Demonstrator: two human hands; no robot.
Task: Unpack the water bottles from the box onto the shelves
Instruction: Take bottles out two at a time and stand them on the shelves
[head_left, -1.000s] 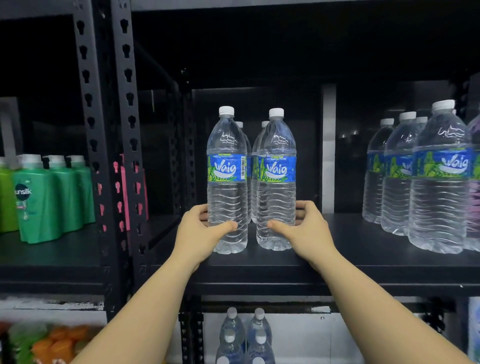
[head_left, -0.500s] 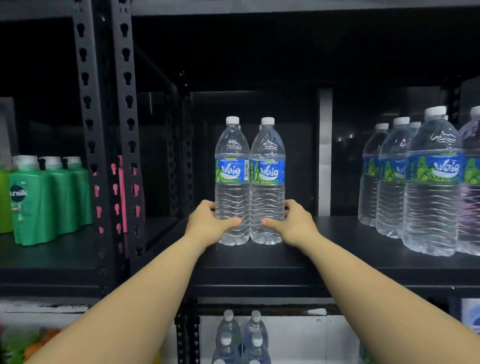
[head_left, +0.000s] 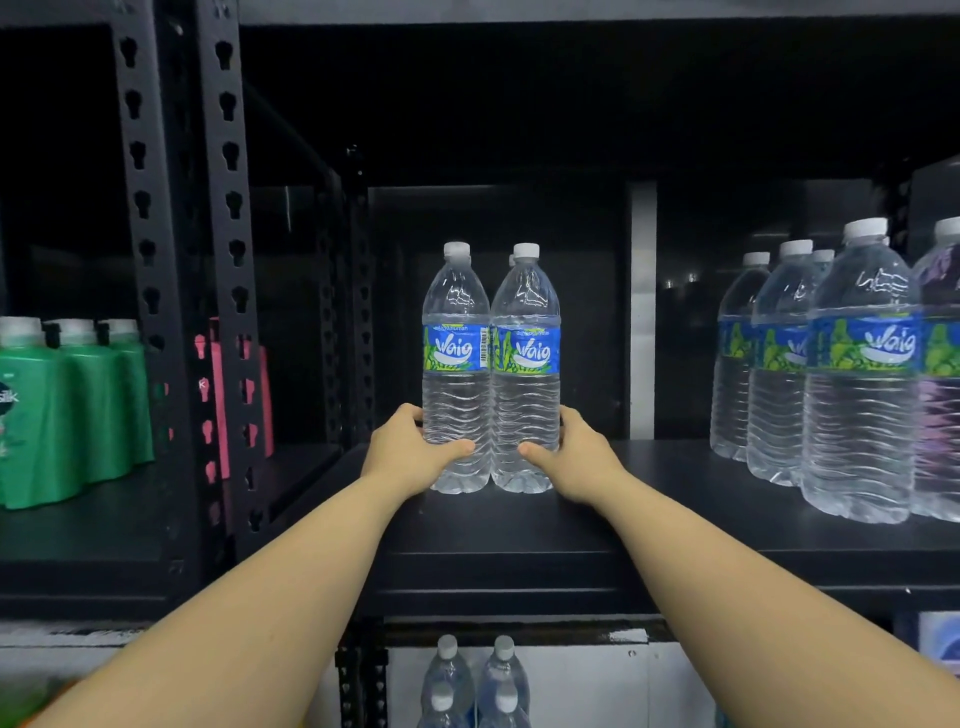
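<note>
I see the black metal shelf (head_left: 519, 540) carrying everything here. On its right stands a group of clear plastic water bottles with blue-green labels (head_left: 810, 374). At centre, two more bottles stand upright, touching: the left clear bottle with white cap (head_left: 456, 364) and the right clear bottle with white cap (head_left: 525, 364), with further caps just visible behind them. My left hand (head_left: 410, 452) curls around the left bottle's lower body, my right hand (head_left: 576, 457) around the right one's. Gripping this low, I judge a push could tip the tall bottles at the top, or knock those behind over.
</note>
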